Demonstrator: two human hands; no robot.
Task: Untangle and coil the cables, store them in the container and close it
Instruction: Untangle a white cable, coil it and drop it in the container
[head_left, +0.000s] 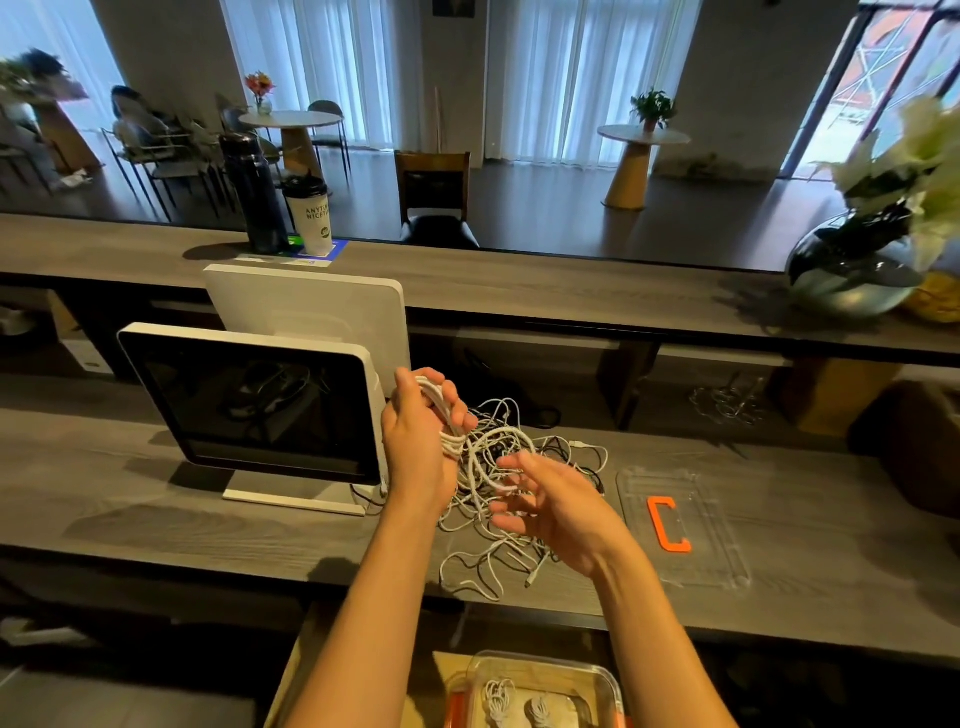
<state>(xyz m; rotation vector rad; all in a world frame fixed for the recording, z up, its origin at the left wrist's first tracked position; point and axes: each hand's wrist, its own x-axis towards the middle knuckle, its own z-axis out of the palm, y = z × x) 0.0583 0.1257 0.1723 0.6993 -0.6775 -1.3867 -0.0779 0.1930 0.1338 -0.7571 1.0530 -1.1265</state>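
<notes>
1. A bundle of looped white cable (445, 415) is gripped by the left hand (421, 441), whose fingers are curled round the loops and which is raised above the grey wood-grain worktop (156, 499).
2. The right hand (545, 504) is held just to the right of the left hand, palm turned inward, fingers loosely spread; a white strand (493, 486) crosses its fingertips, but whether that strand is pinched cannot be told.
3. A tangled heap of thin white and black cables (498, 545) lies on the worktop beneath and between both hands, and strands run up from it into the left hand's bundle.
4. A clear plastic lid with an orange C-shaped clip (670, 522) lies flat on the worktop to the right of the right hand, apart from the heap.
5. A clear plastic container with orange latches (545, 675) sits below the forearms, nearer the person than the worktop edge; small white coiled cables (498, 701) are seen inside it.
6. A white-framed monitor with a dark screen (254, 400) stands to the left of the left hand.
</notes>
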